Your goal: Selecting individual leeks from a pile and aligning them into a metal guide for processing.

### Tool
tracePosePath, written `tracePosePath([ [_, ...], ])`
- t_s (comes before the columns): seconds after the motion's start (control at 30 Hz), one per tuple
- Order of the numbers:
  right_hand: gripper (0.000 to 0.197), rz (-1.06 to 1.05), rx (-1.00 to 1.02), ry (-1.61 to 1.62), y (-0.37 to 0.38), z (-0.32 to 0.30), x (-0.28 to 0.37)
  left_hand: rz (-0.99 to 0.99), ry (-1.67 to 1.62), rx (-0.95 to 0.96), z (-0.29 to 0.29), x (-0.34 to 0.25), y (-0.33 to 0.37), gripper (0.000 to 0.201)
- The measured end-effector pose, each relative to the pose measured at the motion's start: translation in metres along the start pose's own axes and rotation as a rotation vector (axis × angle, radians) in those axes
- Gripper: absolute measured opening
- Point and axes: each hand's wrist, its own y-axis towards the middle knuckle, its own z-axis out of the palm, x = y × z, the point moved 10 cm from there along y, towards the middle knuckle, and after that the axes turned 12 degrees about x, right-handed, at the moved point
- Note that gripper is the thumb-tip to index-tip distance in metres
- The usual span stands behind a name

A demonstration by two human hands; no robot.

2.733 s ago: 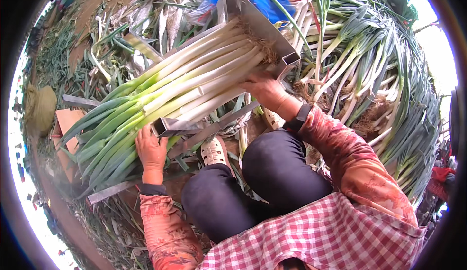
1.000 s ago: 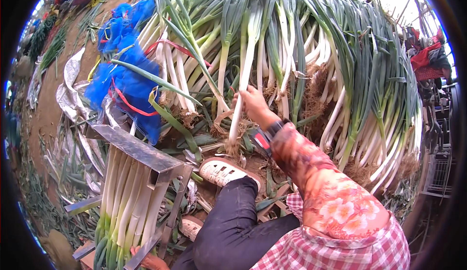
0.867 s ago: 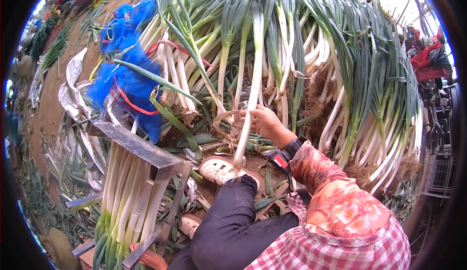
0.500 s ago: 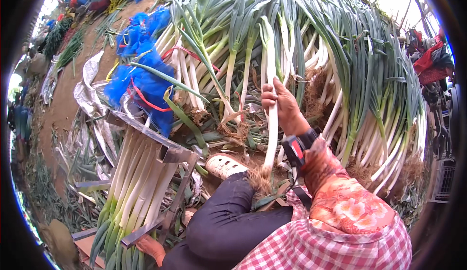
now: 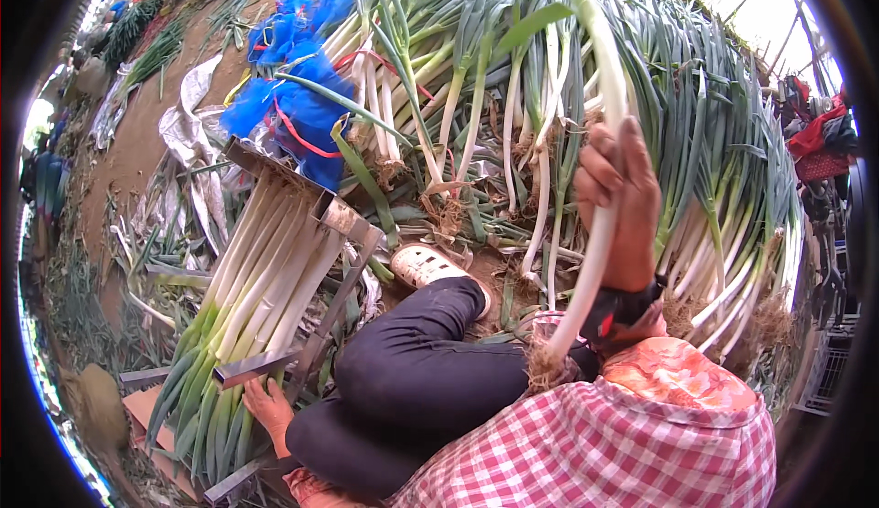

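My right hand (image 5: 623,196) is closed around the white shaft of a long leek (image 5: 595,261), raised above the ground. Its brown roots hang near my checked clothing, and its green top runs out of the upper edge. On the left, a bundle of leeks (image 5: 265,270) lies in a metal frame (image 5: 316,348), root ends toward the frame's far bar and green leaves toward me. My left hand (image 5: 268,409) rests with fingers stretched against the bundle's green part, just below a metal bar. Part of that hand is hidden by the leaves.
A big heap of leeks (image 5: 705,132) spreads across the far side and right. Blue netting with red ties (image 5: 307,109) lies beyond the frame, beside a whitish plastic sheet (image 5: 188,119). My light clog (image 5: 426,265) stands on littered ground. A wire crate (image 5: 829,371) is at far right.
My right hand has lifted the leek off the heap and brought it up, nearer and to the right. The left hand has shifted slightly upward along the bundle, with more of it showing.
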Motion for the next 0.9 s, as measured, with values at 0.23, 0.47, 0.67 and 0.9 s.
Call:
tracePosePath([
  [0.23, 0.045, -0.228, 0.184, -0.326, -0.006, 0.061, 0.038, -0.067, 0.063, 0.045, 0.005, -0.002, 0.001, 0.049],
  [0.47, 0.052, -0.239, 0.399, -0.68, 0.05, 0.064, -0.006, -0.036, -0.26, 0.009, -0.033, 0.007, -0.002, 0.048],
  [0.67, 0.046, 0.145, 0.261, -0.927, 0.063, -0.036, -0.1, -0.009, -0.539, -0.162, -0.131, -0.011, -0.021, 0.048],
  [0.9, 0.018, 0.836, 0.006, -0.502, -0.004, -0.187, -0.227, 0.054, -0.478, -0.081, -0.142, -0.063, -0.029, 0.048],
])
